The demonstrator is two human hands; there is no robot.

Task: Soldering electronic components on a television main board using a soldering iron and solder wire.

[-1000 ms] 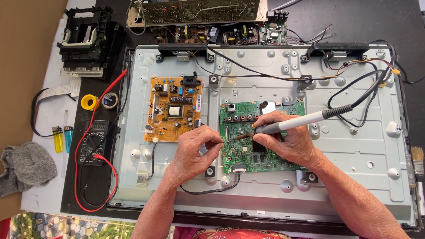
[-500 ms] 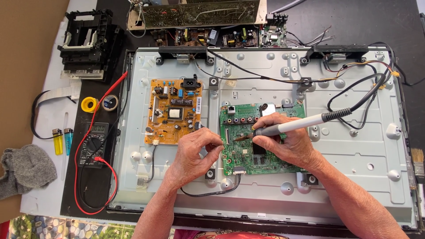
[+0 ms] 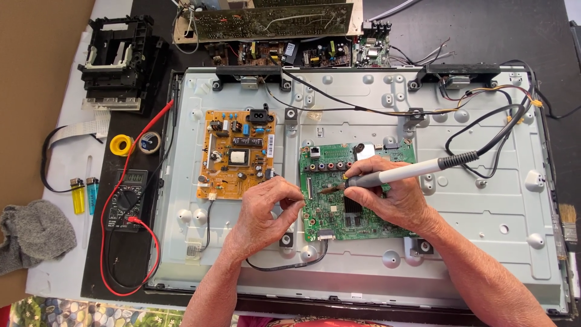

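Green circuit board (image 3: 339, 209): lies flat near the middle of a grey metal back panel (image 3: 484, 200), both hands working at its left half.
Soldering iron (image 3: 393, 174): a grey pen-shaped tool with a ribbed black collar, tilted low, its dark tip pointing left and resting on or just above the green circuit board; contact cannot be made out.
Right hand (image 3: 387, 194): closed around the soldering iron like a pen, the heel of the hand resting over the board's right half.
Left hand (image 3: 266, 209): fingers pinched together at the board's left edge; whatever sits between thumb and forefinger is too small to tell.
Orange circuit board (image 3: 236, 154): mounted on the same panel, just left of the green one, with a black socket at its top edge.
Black cables (image 3: 484, 142): loop across the panel's upper right, one running to the iron's handle.
Multimeter (image 3: 126, 200): lies off the panel's left edge, red lead (image 3: 154, 130) curling around it.
Tape rolls (image 3: 136, 144): one yellow, one dark, just above the multimeter.
Lighters (image 3: 85, 194): one yellow, one blue, side by side farther left.
Grey rag (image 3: 33, 233): crumpled at the far left.
Paintbrush (image 3: 567, 219): at the right edge.
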